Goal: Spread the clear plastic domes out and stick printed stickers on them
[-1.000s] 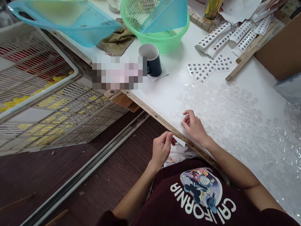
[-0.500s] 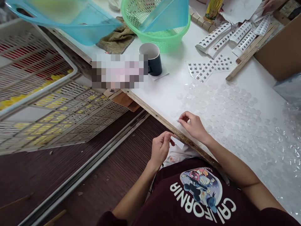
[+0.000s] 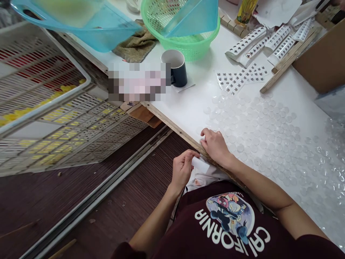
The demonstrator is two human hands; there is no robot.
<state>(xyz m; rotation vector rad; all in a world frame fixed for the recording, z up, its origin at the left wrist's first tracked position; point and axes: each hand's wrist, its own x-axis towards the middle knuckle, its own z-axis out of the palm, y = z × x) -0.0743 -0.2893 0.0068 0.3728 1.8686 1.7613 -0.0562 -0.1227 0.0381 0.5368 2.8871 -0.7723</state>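
paper [image 3: 201, 165] is gripped by the left hand [image 3: 182, 168] just off the desk's [image 3: 185, 108] near edge; the right hand [image 3: 216, 146] has been turned down by the discs [image 3: 240, 148], seemingly onto one, its grasp hidden.

The head view looked forward and steeply down from above the maroon shirt [image 3: 183, 230], nearest the lens at bottom centre. The left hand [image 3: 183, 166] and right hand [image 3: 215, 144] came a little farther off, mid-frame; the table edge [image 3: 175, 128] slanted from upper left toward lower right, the floor [image 3: 107, 219] lower left.
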